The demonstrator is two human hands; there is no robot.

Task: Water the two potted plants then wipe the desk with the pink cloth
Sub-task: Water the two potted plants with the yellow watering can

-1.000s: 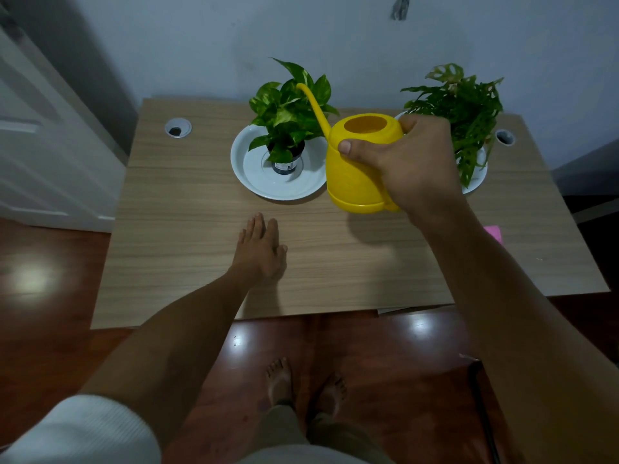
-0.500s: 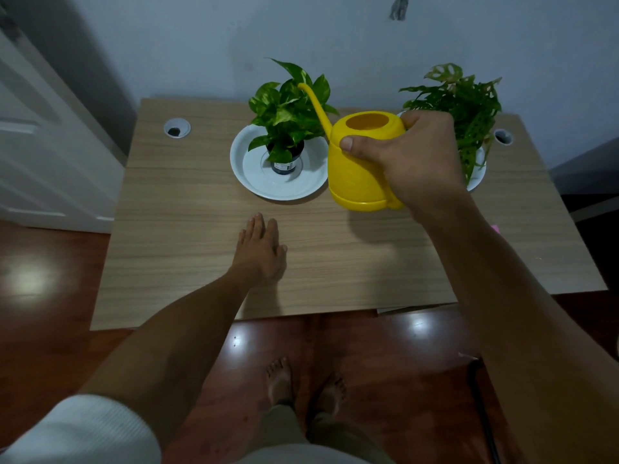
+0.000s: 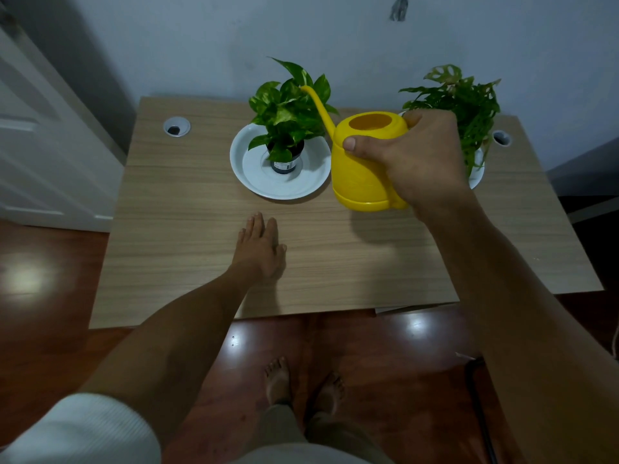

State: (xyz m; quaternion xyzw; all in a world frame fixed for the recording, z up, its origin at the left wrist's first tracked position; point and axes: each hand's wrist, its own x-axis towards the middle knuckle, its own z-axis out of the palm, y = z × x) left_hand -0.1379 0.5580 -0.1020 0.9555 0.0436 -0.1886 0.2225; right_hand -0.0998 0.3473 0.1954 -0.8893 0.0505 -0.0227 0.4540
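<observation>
My right hand (image 3: 413,160) grips a yellow watering can (image 3: 361,165) and holds it above the desk (image 3: 187,236), between the two plants. Its long spout points up and left into the leaves of the left potted plant (image 3: 289,112), which stands in a white saucer (image 3: 254,175). The right potted plant (image 3: 469,105) stands behind my right hand, partly hidden by it. My left hand (image 3: 259,246) rests flat on the desk near its middle, fingers straight. The pink cloth is hidden behind my right forearm.
Two round cable holes sit at the desk's back corners, one on the left (image 3: 176,126) and one on the right (image 3: 501,139). A wall runs right behind the desk. A white door (image 3: 40,145) stands to the left. My bare feet (image 3: 301,383) stand on a glossy wooden floor.
The watering can has shifted slightly right and up, and its spout has tipped a little further toward the left plant. My forearm now covers the pink cloth. My left hand has stayed put.
</observation>
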